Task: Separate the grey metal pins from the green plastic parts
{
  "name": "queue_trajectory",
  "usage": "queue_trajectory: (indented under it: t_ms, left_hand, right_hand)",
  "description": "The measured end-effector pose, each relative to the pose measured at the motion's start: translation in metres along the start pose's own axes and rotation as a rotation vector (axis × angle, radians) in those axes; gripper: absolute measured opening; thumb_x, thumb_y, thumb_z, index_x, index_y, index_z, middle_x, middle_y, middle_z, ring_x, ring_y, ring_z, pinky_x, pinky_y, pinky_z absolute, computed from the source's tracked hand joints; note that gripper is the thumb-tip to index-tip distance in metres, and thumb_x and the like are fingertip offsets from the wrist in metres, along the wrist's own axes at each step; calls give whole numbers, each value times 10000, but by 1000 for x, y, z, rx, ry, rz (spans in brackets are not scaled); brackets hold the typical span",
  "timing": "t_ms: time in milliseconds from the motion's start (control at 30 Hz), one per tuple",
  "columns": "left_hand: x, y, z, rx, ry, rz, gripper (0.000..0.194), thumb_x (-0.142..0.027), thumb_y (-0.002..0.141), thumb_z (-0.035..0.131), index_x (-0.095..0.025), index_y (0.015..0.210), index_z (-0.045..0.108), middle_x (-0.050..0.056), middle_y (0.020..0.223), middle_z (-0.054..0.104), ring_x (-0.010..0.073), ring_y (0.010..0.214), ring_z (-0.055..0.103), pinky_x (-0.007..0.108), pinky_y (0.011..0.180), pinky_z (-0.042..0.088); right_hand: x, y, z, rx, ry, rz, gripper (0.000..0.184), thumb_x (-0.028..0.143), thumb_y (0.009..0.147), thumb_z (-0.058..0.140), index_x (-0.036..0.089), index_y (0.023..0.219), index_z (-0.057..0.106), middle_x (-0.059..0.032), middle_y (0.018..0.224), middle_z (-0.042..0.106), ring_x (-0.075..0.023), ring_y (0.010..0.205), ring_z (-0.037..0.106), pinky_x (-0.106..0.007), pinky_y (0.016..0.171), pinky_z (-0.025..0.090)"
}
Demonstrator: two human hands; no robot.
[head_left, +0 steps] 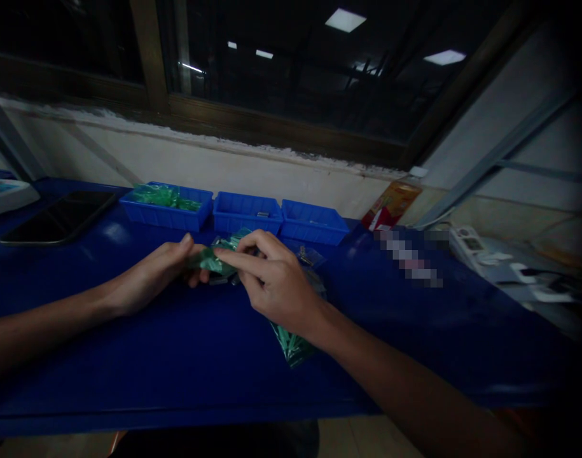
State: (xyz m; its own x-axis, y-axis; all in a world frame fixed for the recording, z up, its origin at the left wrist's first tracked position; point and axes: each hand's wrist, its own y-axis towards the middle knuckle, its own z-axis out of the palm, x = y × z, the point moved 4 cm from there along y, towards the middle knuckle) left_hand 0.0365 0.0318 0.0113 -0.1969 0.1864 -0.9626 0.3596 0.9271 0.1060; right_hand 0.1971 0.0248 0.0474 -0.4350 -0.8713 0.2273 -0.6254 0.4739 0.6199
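Between my hands is a small green plastic bag (213, 262), held above the blue table. My left hand (169, 264) grips its left end between thumb and fingers. The fingers of my right hand (274, 273) are bent, and the index finger reaches onto the bag's right side; whether they pinch it is hard to see. Small metal parts (221, 278) lie just beneath the bag, partly hidden. Under my right wrist lies another green bag (291, 346) with strip-like contents. A clear bag with small metal pieces (310, 256) rests beyond my right hand.
Three blue bins stand along the wall: a left bin (164, 216) with green bags, a middle bin (245, 219) and a right bin (314, 222). A dark tablet or phone (59, 217) lies at left. A drink bottle (393, 200) and a power strip (467, 242) are at right.
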Motion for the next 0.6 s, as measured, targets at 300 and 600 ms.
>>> queue_trajectory:
  t_ms: [300,600]
  left_hand:
    - [6,5,-4,-159,-185,-37,138,-282,752,602,-194,818,519,-46,596,473,65,491,402,171,460,322]
    - [-14,-9,1,-144,296,302,51,-236,768,579,-211,809,596,9,788,562,133,686,533,239,619,425]
  right_hand:
    - [2,-3,1,-44,-32,38,378,31,730,412,194,999,622,-72,1007,458,-176,950,433,-327,783,406]
    - [-19,2,1,-10,388,473,489,450,891,262,170,618,554,12,577,475,-106,612,471,-261,626,373]
